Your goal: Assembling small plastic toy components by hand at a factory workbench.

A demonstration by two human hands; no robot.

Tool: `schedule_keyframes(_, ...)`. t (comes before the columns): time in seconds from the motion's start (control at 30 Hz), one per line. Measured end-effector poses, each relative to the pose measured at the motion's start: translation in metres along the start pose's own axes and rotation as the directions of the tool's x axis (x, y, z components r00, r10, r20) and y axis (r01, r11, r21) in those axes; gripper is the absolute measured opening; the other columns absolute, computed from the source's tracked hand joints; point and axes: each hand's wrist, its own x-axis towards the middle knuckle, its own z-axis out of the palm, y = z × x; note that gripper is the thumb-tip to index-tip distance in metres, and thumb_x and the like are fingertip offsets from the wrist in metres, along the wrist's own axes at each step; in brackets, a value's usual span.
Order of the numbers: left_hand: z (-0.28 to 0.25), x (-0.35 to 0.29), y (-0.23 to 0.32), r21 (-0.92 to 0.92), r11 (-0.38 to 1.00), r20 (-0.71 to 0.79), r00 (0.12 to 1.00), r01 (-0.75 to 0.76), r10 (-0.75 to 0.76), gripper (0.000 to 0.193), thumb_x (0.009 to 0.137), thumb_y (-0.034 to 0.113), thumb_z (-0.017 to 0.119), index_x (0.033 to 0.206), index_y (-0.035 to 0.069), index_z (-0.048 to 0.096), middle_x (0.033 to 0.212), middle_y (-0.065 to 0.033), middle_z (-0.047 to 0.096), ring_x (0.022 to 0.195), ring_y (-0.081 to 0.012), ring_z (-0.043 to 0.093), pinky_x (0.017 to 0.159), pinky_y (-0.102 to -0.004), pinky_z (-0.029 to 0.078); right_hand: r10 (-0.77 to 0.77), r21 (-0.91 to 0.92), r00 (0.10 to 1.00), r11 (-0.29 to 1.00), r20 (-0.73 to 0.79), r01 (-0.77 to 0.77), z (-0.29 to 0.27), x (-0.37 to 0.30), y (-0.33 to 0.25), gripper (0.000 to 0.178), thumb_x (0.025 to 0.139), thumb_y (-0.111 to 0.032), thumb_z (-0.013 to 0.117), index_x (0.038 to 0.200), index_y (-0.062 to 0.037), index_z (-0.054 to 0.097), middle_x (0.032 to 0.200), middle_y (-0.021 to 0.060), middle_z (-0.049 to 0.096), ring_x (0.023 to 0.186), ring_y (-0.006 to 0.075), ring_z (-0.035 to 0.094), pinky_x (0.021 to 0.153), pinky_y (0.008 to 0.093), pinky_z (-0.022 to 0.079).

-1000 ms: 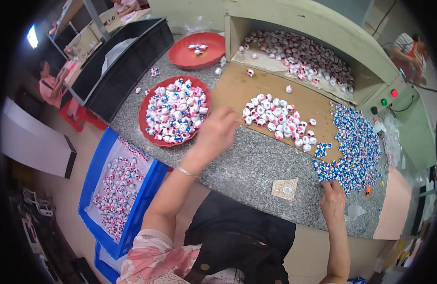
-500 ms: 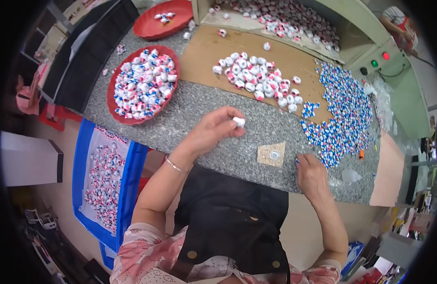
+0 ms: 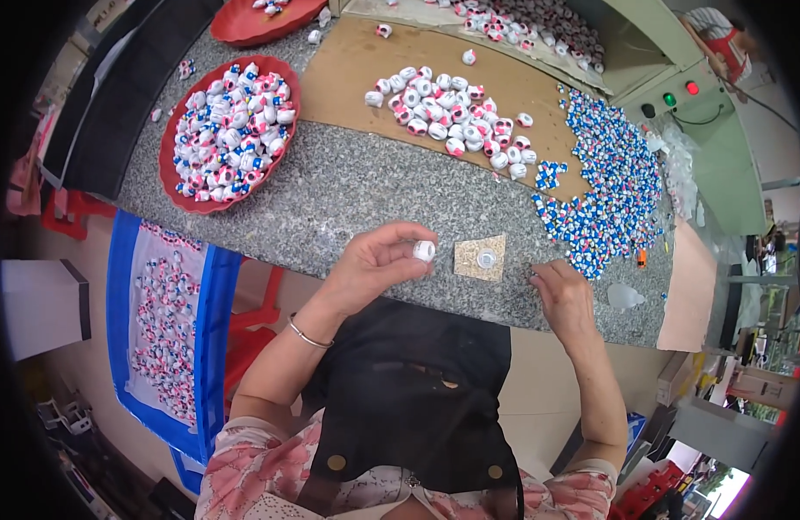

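Observation:
A small white rounded figure part [image 3: 424,251] is pinched between the thumb and fingers of my left hand [image 3: 374,264], just above the granite worktop. My right hand [image 3: 564,299] is closed in a pinch near the worktop's front edge; whatever its fingertips hold is too small to make out. Between the hands lies a beige speckled pad [image 3: 469,260] bearing a small round clear dish [image 3: 486,258]. Beyond my right hand spreads a heap of tiny blue, white and pink parts [image 3: 612,182]. White-and-pink rounded pieces [image 3: 443,108] are piled on brown cardboard [image 3: 339,78].
A red bowl [image 3: 170,178] full of finished-looking figures stands at left, another red bowl [image 3: 261,30] behind it. A blue crate [image 3: 205,347] of figures sits lower left. At back is a green-grey machine [image 3: 712,147] with lit buttons. A squeeze bottle [image 3: 623,296] lies right.
My left hand has come down nearer the front edge with the white part, turning it. My right hand stays pinched, its fingertips lifted off the blue heap's edge. The whole view has shifted slightly.

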Motion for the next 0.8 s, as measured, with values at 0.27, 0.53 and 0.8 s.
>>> schedule_keyframes(0.27,0.006,0.000,-0.007,0.096,0.995,-0.006,0.999,-0.031,0.032,0.037,0.088,-0.006,0.065,0.124,-0.002,0.058,0.108,-0.0074,0.067,0.098,-0.0126,0.065,0.088,-0.0254,0.054,-0.082,0.213,0.996,0.973,-0.041,0.089,0.002,0.032,-0.042,0.015,0.080,0.003,0.068,0.093,-0.0019,0.068,0.086,0.0140,0.067,0.076,0.0322,0.066,0.066,0.0397,0.053)
schedule_keyframes(0.53,0.015,0.000,-0.004,0.378,0.919,-0.064,0.987,-0.110,0.145,0.035,0.086,-0.008,0.066,0.120,-0.003,0.059,0.108,-0.0064,0.063,0.098,-0.0129,0.065,0.087,-0.0257,0.055,-0.327,0.003,0.943,0.945,0.064,0.327,0.009,0.052,-0.040,0.012,0.077,0.002,0.066,0.087,-0.0029,0.066,0.079,0.0107,0.065,0.069,0.0306,0.064,0.061,0.0398,0.051)
schedule_keyframes(0.8,0.026,0.012,-0.028,0.588,0.779,-0.042,0.953,-0.219,0.300,0.032,0.081,-0.008,0.070,0.112,-0.001,0.064,0.106,-0.0094,0.063,0.094,-0.0163,0.067,0.081,-0.0270,0.059,-0.123,0.174,0.987,0.975,-0.104,0.140,0.010,0.037,-0.045,0.013,0.082,0.001,0.069,0.095,-0.0009,0.070,0.082,0.0127,0.066,0.071,0.0255,0.066,0.063,0.0337,0.052)
